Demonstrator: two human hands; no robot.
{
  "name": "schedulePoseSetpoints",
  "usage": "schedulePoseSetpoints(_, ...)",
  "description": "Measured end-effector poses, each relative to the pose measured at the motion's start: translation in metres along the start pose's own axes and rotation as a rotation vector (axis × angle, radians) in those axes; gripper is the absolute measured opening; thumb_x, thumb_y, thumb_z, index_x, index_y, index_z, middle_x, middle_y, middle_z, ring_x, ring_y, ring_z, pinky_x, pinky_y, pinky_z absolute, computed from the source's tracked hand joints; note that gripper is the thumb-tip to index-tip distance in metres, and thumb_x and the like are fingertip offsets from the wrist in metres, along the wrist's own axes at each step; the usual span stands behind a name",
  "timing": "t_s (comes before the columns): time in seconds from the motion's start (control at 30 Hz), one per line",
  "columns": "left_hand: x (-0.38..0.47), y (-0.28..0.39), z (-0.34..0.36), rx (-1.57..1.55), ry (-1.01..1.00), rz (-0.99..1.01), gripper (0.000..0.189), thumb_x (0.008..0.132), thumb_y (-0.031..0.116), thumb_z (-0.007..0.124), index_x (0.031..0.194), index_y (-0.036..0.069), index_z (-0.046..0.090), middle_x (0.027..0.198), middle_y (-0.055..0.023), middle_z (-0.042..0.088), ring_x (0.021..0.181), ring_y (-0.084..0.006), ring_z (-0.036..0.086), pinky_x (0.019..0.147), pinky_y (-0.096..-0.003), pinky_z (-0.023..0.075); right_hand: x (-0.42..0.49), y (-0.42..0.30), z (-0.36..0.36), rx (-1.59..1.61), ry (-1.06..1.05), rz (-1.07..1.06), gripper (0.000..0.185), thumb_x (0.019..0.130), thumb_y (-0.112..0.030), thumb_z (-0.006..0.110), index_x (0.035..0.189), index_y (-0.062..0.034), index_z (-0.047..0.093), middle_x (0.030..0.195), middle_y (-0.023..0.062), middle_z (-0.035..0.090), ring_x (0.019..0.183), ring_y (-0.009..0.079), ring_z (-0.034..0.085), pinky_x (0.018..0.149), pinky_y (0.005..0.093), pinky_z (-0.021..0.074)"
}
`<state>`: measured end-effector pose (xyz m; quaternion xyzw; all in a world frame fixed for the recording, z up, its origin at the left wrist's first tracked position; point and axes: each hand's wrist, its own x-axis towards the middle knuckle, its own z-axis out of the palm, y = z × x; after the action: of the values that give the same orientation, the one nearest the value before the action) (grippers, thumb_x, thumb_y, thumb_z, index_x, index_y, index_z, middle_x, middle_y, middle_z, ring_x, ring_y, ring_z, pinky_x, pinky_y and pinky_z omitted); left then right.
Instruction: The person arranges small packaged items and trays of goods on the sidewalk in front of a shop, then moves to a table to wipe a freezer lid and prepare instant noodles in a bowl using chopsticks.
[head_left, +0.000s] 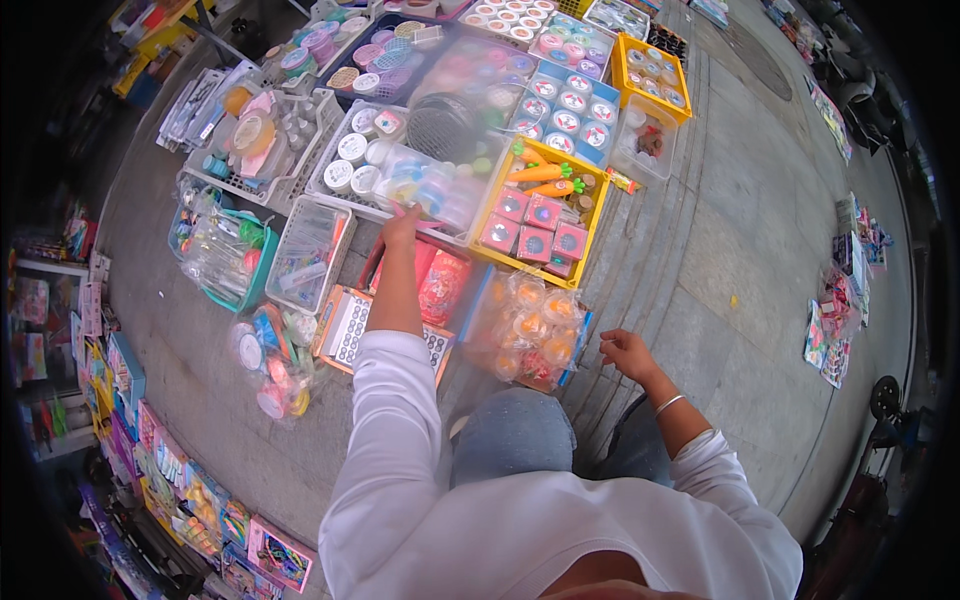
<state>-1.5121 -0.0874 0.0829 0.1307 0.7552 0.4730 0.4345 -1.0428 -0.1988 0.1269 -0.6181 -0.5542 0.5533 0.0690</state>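
Observation:
My left hand (402, 223) reaches to the front edge of a white plastic basket (360, 206). Pink pointed ends of a thin piece (429, 223) stick out on both sides of its fingers; the rest is hidden under the hand. In that basket stand white lidded tubs (352, 147) and clear packs of pastel tubs (427, 184). Below my left forearm are red printed packets (444, 285) and an orange-edged box of small round items (349, 327). My right hand (627, 354) hangs empty, fingers loosely bent, right of a bag of orange-and-white wrapped items (532, 326).
A yellow crate (577, 274) holds pink boxes (535, 244) and toy carrots (534, 173). Farther back are a blue box of round tubs (566, 112) and another yellow crate (651, 79). Left stand a teal basket (251, 296) and a white basket (309, 259). Toy packages line the lower left.

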Motion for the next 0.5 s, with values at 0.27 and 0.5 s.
schedulePoseSetpoints(0.27, -0.003, -0.010, 0.006, -0.174, 0.111, 0.302, 0.031, 0.077, 0.025, 0.066, 0.084, -0.005, 0.063, 0.080, -0.0110, 0.063, 0.070, -0.0160, 0.057, 0.062, -0.0319, 0.0452, -0.021, 0.028, -0.007, -0.024, -0.039, 0.100, 0.035, 0.085, -0.020, 0.059, 0.112, 0.0026, 0.055, 0.086, 0.0100, 0.064, 0.071, 0.0159, 0.063, 0.064, 0.0277, 0.0499)
schedulePoseSetpoints(0.5, -0.003, 0.029, -0.003, -0.603, 0.002, -0.026, 0.023, 0.085, 0.020, 0.053, 0.098, 0.001, 0.053, 0.091, -0.0094, 0.055, 0.089, -0.0227, 0.056, 0.075, -0.0522, 0.0453, -0.022, 0.035, -0.003, -0.065, 0.000, 0.083, 0.035, 0.084, -0.023, 0.058, 0.110, 0.0007, 0.058, 0.081, 0.0115, 0.066, 0.070, 0.0170, 0.065, 0.066, 0.0304, 0.0502)
